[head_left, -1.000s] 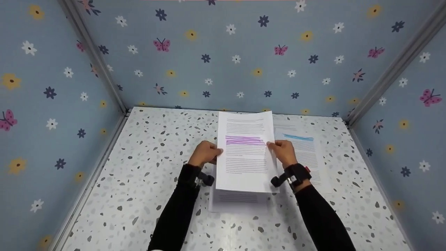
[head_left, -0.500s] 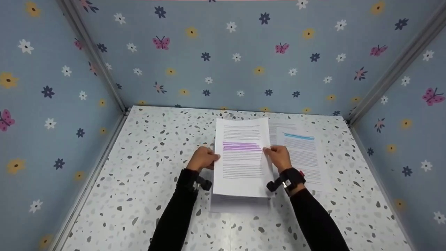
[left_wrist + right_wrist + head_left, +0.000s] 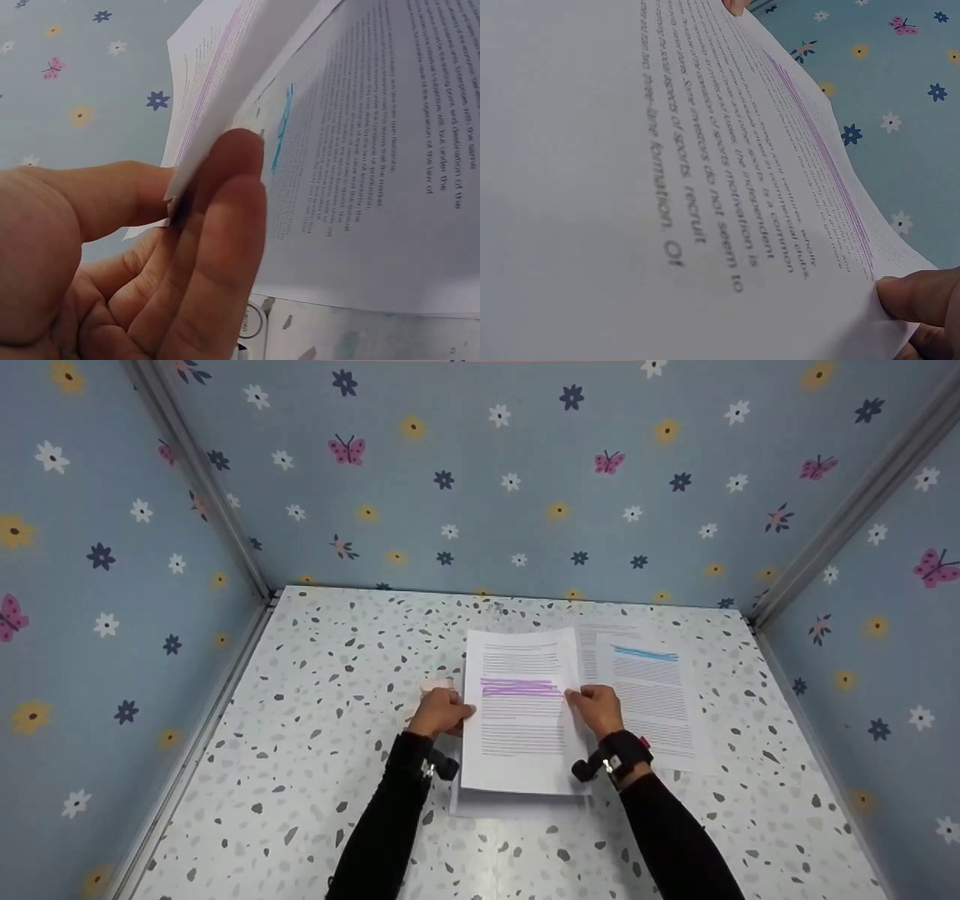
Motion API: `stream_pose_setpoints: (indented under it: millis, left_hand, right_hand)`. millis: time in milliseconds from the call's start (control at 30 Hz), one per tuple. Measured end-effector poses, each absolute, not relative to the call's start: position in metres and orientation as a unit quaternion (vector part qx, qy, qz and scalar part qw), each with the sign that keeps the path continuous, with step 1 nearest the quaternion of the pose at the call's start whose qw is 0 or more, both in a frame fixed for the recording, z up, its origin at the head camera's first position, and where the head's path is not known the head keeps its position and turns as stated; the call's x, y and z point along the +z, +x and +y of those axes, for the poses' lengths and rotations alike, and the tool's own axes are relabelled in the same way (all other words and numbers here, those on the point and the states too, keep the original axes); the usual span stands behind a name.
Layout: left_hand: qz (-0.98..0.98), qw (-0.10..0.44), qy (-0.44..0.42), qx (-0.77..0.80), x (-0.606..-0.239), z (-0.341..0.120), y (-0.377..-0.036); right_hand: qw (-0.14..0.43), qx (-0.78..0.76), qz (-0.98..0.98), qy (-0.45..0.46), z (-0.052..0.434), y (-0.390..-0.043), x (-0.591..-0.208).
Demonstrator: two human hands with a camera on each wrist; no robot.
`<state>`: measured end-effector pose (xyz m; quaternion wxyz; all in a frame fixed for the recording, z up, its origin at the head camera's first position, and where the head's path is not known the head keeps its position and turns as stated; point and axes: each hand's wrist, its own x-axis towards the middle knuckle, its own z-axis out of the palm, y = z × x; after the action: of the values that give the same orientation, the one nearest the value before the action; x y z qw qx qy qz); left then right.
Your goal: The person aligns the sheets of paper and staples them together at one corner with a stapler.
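A printed sheet with purple highlighted lines point(image 3: 522, 711) is held between both hands, low over a white paper stack point(image 3: 517, 804). My left hand point(image 3: 441, 711) pinches its left edge; the left wrist view shows the thumb above and fingers point(image 3: 217, 247) below the sheet with purple lines point(image 3: 217, 82). My right hand point(image 3: 595, 707) pinches the right edge, its thumb tip point(image 3: 919, 296) on the sheet with purple lines point(image 3: 727, 187). A second sheet with a blue highlighted line point(image 3: 651, 701) lies flat on the table to the right.
The speckled white tabletop point(image 3: 315, 750) is closed in by blue walls with flowers and butterflies point(image 3: 465, 487) at the left, back and right. A small pale object point(image 3: 436, 685) lies just beyond my left hand.
Both hands have brought the purple-marked sheet down and nearer to me, from tilted up to almost flat over the stack. The blue-marked sheet has not moved.
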<state>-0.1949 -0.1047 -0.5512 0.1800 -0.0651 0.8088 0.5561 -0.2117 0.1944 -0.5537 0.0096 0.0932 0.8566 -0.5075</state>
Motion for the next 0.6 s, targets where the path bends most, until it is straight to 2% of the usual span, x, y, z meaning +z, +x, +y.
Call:
stream_pose_setpoints:
  millis: [267, 600]
  left_hand:
    - [0.83, 0.18, -0.071, 0.523, -0.561, -0.103, -0.192]
    - [0.858, 0.195, -0.09, 0.468, -0.573, -0.106, -0.186]
  right_hand:
    - [-0.007, -0.469, 0.88, 0.079, 0.195, -0.209, -0.567]
    - [0.0, -0.449, 0.891, 0.07, 0.19, -0.203, -0.583]
